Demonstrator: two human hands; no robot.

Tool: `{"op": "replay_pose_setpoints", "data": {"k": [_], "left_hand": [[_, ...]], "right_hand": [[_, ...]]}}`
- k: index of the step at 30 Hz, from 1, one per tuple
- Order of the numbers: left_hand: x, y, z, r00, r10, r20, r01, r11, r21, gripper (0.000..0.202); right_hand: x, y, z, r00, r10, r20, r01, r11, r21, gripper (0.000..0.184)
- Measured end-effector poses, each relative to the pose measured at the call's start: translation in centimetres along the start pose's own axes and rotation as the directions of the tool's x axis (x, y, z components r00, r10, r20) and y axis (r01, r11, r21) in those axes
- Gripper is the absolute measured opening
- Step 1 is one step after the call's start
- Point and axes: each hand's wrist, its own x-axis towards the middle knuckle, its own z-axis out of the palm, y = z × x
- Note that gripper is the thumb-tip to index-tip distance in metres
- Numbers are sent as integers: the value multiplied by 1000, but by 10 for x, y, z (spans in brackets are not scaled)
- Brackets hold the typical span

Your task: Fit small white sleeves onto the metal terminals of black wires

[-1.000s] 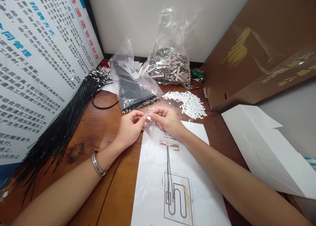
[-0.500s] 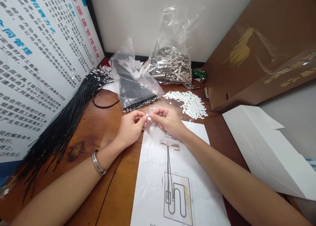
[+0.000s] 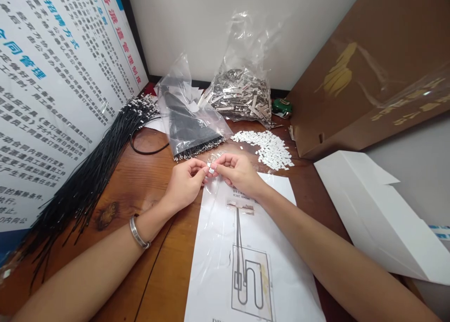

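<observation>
One white piece (image 3: 210,169) sits in the narrow grip of the left hand (image 3: 186,183) and right hand (image 3: 239,174), near the far edge of the paper (image 3: 211,275). The board (image 3: 52,101) reads "招聘方式" in blue, "管理制度" in red.

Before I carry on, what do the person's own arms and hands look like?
The left hand and right hand are ungloved, with bare fingers. No sleeve shows on the left forearm or right forearm. The left wrist wears a rounded, silver-coloured metal bracelet; any markings on it are too small to read. Nothing is worn on the right wrist.
</observation>
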Motion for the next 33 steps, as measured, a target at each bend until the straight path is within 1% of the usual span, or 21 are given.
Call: {"op": "replay_pose_setpoints", "data": {"k": [7,14,20,28,33], "left_hand": [[0,-2,0,1000,20,18,-20,1000,19,18],[0,2,1,1000,5,-7,-5,999,-42,19],[0,3,0,1000,11,-4,-11,999,-50,17],[2,-2,0,1000,17,-16,-17,1000,10,19],[1,-3,-1,1000,23,-9,-22,998,55,19]], "right_hand": [[0,1,0,1000,-8,19,8,1000,7,27],[1,3,1,1000,-13,-12,14,994,111,28],[2,5,-1,1000,-5,-2,5,995,100,27],[2,5,0,999,-46,1,46,998,44,29],[0,1,0,999,-36,7,36,999,-11,28]]}}
